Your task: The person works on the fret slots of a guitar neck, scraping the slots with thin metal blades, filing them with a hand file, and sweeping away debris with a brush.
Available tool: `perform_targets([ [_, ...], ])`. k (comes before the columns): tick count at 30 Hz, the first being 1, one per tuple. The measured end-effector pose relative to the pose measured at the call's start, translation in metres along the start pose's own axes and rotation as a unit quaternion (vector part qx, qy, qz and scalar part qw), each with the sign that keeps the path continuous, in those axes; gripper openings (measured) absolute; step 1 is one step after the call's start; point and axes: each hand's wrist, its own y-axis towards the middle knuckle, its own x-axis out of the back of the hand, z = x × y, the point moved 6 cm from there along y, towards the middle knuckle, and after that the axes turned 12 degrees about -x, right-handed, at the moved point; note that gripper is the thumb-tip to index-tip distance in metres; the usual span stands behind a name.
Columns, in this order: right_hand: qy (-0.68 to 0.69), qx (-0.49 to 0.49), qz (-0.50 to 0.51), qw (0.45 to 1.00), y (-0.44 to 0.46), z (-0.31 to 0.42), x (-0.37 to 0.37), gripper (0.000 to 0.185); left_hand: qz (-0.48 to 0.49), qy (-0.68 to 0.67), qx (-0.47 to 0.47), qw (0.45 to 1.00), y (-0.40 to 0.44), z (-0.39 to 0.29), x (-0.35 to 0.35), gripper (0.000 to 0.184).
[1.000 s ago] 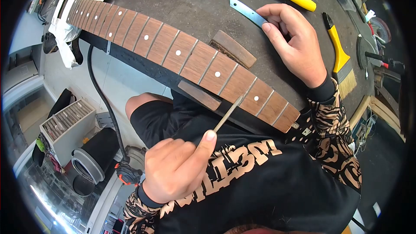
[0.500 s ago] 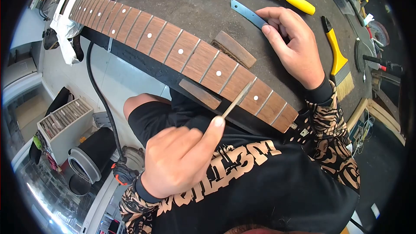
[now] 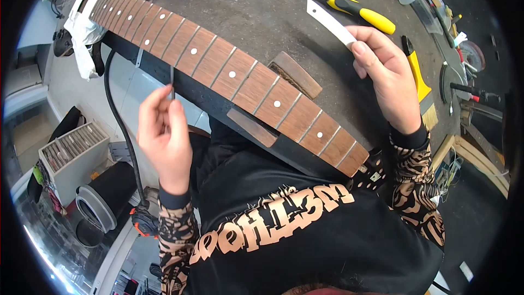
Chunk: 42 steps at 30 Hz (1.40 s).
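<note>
A guitar neck [image 3: 240, 74] with a brown fretboard, metal frets and white dot inlays lies diagonally across the workbench edge. My left hand [image 3: 166, 142] pinches a thin, narrow tool [image 3: 173, 84], its tip at the near edge of the fretboard; its exact kind is unclear. My right hand [image 3: 387, 76] grips a cutter blade [image 3: 330, 23], raised over the bench beyond the neck. The blade is flat, with a slanted end and a small hole, and shines white in the light. One wooden block [image 3: 295, 75] lies along the neck's far side, another [image 3: 252, 128] along its near side.
A yellow-and-black handled tool [image 3: 360, 12] and a yellow paintbrush [image 3: 417, 74] lie on the dark workbench [image 3: 218, 0]. White plastic [image 3: 87, 27] is wrapped around the neck's far end. A black hose [image 3: 123, 125] hangs at the left, near a storage box [image 3: 76, 150].
My left hand has moved left along the neck with the thin tool, away from the frets near the right end. My right hand has shifted slightly and tilted the blade, which now gleams white.
</note>
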Motion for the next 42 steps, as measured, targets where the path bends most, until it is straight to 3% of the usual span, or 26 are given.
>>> perform_targets([
  [2, 0.009, -0.009, 0.011, 1.0, -0.002, 0.001, -0.003, 0.038, -0.012, 0.02, -0.058, 0.998, 0.018, 0.003, -0.011, 0.028],
  [5, 0.009, -0.01, 0.012, 1.0, -0.003, 0.002, 0.0, 0.033, 0.039, 0.155, -0.177, 0.971, 0.045, -0.021, -0.019, 0.03],
  [7, 0.008, -0.012, 0.013, 1.0, -0.002, 0.003, 0.003, 0.03, 0.025, 0.092, -0.142, 0.985, 0.044, -0.016, -0.018, 0.034],
  [10, -0.036, 0.055, -0.018, 0.998, -0.007, 0.017, 0.001, 0.021, 0.0, -0.008, -0.088, 0.996, 0.037, -0.002, -0.014, 0.038],
  [12, -0.101, 0.157, -0.002, 0.982, -0.007, 0.032, -0.002, 0.016, -0.022, -0.087, -0.05, 0.995, 0.031, 0.008, -0.009, 0.04],
  [16, -0.262, 0.353, 0.032, 0.898, -0.02, 0.065, -0.018, 0.02, -0.028, -0.074, -0.062, 0.995, 0.029, -0.003, -0.008, 0.042],
  [20, -0.3, 0.428, 0.058, 0.851, -0.035, 0.077, -0.036, 0.028, -0.134, 0.008, -0.231, 0.964, 0.015, -0.039, 0.005, 0.051],
  [23, -0.305, 0.443, 0.078, 0.839, -0.039, 0.076, -0.043, 0.03, -0.098, 0.031, -0.382, 0.919, 0.001, -0.088, -0.008, 0.06],
  [25, -0.308, 0.444, 0.092, 0.836, -0.041, 0.075, -0.045, 0.03, 0.05, 0.096, -0.45, 0.886, -0.001, -0.129, -0.022, 0.068],
  [28, -0.306, 0.445, 0.107, 0.835, -0.04, 0.073, -0.046, 0.029, 0.122, 0.166, -0.407, 0.89, -0.013, -0.153, -0.046, 0.05],
  [33, -0.285, 0.45, 0.129, 0.836, -0.036, 0.069, -0.047, 0.029, 0.184, 0.166, -0.356, 0.901, -0.015, -0.152, -0.058, 0.04],
  [42, -0.262, 0.443, 0.16, 0.842, -0.032, 0.067, -0.05, 0.031, 0.153, 0.105, -0.356, 0.916, -0.025, -0.144, -0.064, 0.037],
])
